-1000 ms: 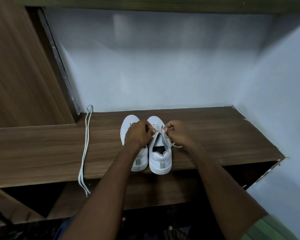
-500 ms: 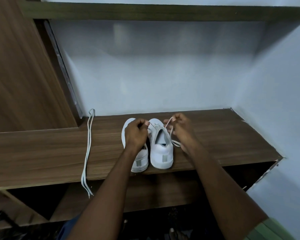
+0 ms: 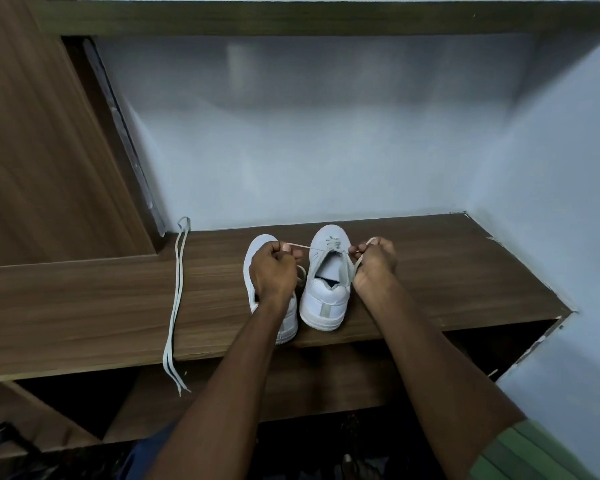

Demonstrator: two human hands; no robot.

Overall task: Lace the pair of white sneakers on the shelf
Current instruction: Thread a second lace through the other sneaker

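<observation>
Your left hand [image 3: 272,270] and right hand [image 3: 374,263] each pinch one end of the lace [image 3: 309,248], pulled taut outward across the right sneaker [image 3: 326,296] standing between your fingers on the shelf [image 3: 447,271], probably to even and snug the lacing.

No readable text, label, brand or number on any surface in view.

Two bare forearms — the right arm wears a short green ribbed-looking fabric sleeve [image 3: 527,452] — no rings or watch visible.
</observation>
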